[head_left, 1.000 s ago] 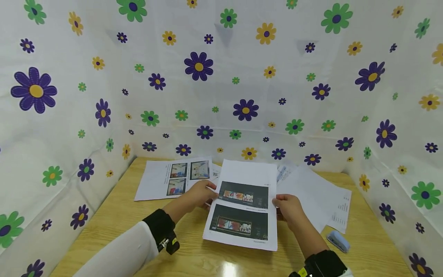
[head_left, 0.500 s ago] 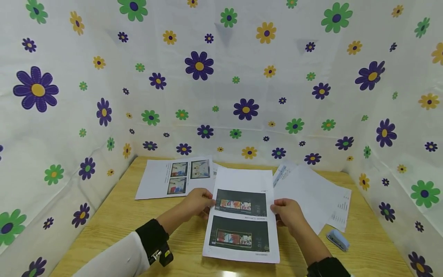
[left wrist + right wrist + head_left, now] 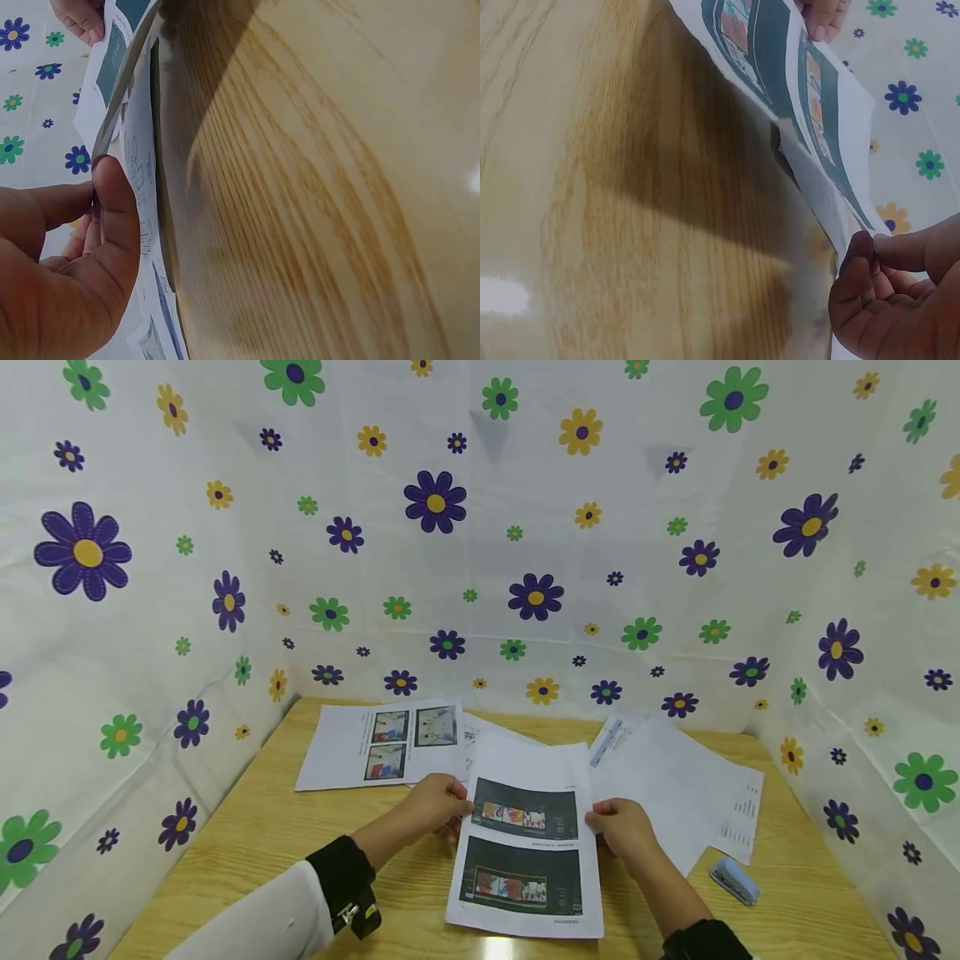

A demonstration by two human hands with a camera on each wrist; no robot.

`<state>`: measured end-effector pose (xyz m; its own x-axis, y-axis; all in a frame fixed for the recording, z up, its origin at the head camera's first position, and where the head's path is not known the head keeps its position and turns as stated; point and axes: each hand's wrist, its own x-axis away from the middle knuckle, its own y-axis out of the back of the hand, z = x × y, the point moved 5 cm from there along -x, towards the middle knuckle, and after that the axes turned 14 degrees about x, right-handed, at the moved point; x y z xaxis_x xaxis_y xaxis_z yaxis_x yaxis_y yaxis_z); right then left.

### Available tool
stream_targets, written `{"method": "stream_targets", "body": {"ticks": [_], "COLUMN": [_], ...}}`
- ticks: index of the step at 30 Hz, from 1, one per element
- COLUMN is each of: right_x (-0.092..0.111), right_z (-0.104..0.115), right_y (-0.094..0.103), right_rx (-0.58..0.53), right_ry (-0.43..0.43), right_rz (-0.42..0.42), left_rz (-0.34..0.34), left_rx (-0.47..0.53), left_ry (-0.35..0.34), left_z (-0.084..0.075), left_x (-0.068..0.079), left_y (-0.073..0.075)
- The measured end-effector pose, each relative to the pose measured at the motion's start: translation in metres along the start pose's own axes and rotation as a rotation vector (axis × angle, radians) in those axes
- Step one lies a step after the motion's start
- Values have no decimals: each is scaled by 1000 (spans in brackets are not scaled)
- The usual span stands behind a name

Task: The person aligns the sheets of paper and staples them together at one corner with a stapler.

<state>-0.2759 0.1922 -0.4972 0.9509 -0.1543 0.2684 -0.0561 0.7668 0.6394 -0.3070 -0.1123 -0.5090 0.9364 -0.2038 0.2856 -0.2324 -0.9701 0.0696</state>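
A white printed sheaf of paper (image 3: 525, 852), with two dark picture blocks on its top sheet, is held between both hands. At its left edge, my left hand (image 3: 431, 810) pinches the paper between thumb and fingers. My right hand (image 3: 624, 828) pinches the opposite edge in the same way. The left wrist view shows the sheaf's thin edge in the pinch of the left hand (image 3: 82, 247), raised above the wooden table (image 3: 315, 187). Seen from the right wrist, the paper bends slightly and casts a shadow on the wood, its corner gripped by the right hand (image 3: 900, 285).
Printed sheets with three photos (image 3: 345, 752) lie at the back left. More white sheets (image 3: 667, 777) overlap at the back right. A light blue stapler (image 3: 734, 881) lies at the right, near those sheets. A flowered cloth (image 3: 495, 552) walls the table (image 3: 300, 835) behind and at both sides.
Both hands have brought the paper sheaf down and nearer to the body, uncovering more of the sheets behind it. Their pinch on its two side edges has stayed.
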Motion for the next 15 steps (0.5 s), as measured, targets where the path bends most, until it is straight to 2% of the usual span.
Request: {"method": "stream_targets", "body": {"ticks": [7, 15], "right_x": [-3, -6], "right_z": [0, -2], "right_y": [-9, -13], "right_rx": [49, 136], "right_ry": [11, 21], "right_rz": [4, -37], "left_rz": [-28, -13], "left_rx": [-74, -111], "left_ry": [2, -6], "left_z": [4, 5], "left_x": [0, 1], "left_y": [5, 3]}}
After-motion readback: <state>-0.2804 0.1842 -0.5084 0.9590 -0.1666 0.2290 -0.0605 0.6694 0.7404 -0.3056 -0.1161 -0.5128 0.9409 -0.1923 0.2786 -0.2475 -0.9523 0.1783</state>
